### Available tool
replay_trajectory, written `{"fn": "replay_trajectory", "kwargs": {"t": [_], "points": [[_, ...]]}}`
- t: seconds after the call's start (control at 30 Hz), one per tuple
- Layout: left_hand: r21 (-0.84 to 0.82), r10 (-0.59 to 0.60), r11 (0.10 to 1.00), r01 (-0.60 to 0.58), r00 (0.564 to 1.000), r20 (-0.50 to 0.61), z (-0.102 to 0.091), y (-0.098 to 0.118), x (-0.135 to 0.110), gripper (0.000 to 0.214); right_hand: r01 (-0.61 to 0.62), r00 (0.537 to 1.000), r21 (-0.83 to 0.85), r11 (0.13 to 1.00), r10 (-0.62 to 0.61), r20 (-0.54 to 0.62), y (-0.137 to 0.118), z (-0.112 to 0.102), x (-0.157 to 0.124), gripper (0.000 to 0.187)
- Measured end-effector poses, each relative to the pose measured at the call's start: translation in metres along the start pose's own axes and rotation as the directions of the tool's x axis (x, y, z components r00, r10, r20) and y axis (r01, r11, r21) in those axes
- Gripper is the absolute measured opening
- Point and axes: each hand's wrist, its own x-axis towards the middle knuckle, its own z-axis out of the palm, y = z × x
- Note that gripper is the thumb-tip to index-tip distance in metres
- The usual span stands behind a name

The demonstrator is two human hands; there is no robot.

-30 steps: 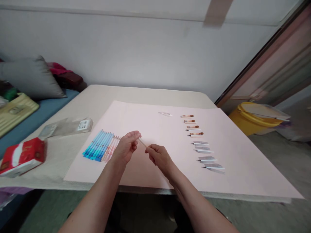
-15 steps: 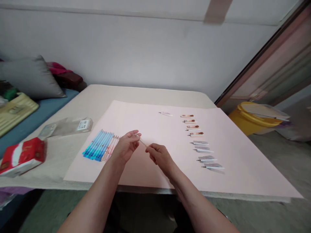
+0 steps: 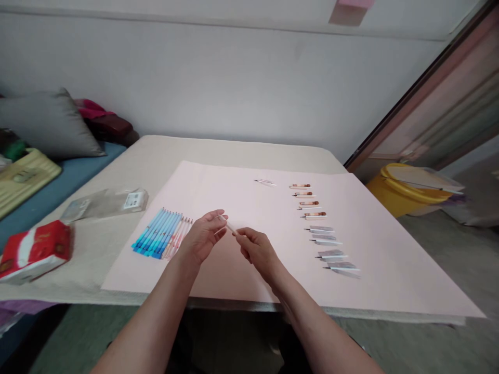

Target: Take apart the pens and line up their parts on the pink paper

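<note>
Above the middle of the pink sheet, a slim whitish stick like a pen refill [image 3: 231, 227] spans the gap between my two hands. My left hand [image 3: 203, 236] is closed on its upper end with thumb and fingers. The lower end sits in the pinch of my right hand [image 3: 255, 246]. Beside my left wrist lies a tight row of blue pens [image 3: 158, 234], with pale pink pens [image 3: 180, 235] along its right side, partly covered by my forearm. Across the right of the sheet, thin white refills [image 3: 331, 256] with dark tips lie beside greyish clear sleeves.
Brown-and-cream pieces [image 3: 315, 214] lie beside refills farther back; one refill with a clear strip [image 3: 265, 182] lies apart. The pink sheet [image 3: 273, 283] covers the table. A clear bag [image 3: 107, 203] and red packet [image 3: 37, 249] lie left. A yellow bucket [image 3: 409, 195] stands right.
The right hand has shifted slightly up and left, and the stick between the hands now shows thicker and whiter. The pens and refills on the sheet lie as before.
</note>
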Motion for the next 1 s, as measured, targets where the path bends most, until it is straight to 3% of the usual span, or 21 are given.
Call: {"fn": "replay_trajectory", "kwargs": {"t": [0.1, 0.23, 0.37, 0.57, 0.67, 1.0], "points": [[-0.010, 0.002, 1.000, -0.001, 0.999, 0.040, 0.0013, 0.0000, -0.0015, 0.034, 0.007, 1.000, 0.024, 1.000, -0.007, 0.011, -0.0013, -0.0016, -0.0002, 0.022], [0.059, -0.014, 0.998, 0.016, 1.000, -0.028, 0.0022, 0.0003, -0.0018, 0.032, 0.003, 1.000, 0.035, 0.999, -0.003, 0.014, -0.0028, -0.0024, -0.0006, 0.023], [0.006, -0.021, 1.000, 0.021, 0.999, 0.047, 0.0027, 0.0002, -0.0017, 0.032, 0.013, 1.000, 0.044, 0.999, -0.013, -0.010, -0.0024, -0.0024, -0.0006, 0.023], [0.079, -0.026, 0.997, 0.025, 1.000, 0.004, 0.0031, 0.0017, -0.0032, 0.028, 0.020, 1.000, 0.044, 0.999, -0.019, -0.010, -0.0009, -0.0026, -0.0007, 0.021], [0.067, -0.038, 0.997, 0.034, 0.998, 0.053, 0.0016, 0.0021, -0.0033, 0.028, 0.024, 0.999, 0.042, 0.999, -0.023, -0.022, -0.0010, -0.0035, -0.0008, 0.022], [0.006, 0.005, 1.000, -0.005, 1.000, 0.029, 0.0045, 0.0026, -0.0034, 0.027, 0.033, 0.999, 0.037, 0.999, -0.033, -0.007, -0.0011, -0.0038, -0.0015, 0.022]]}}
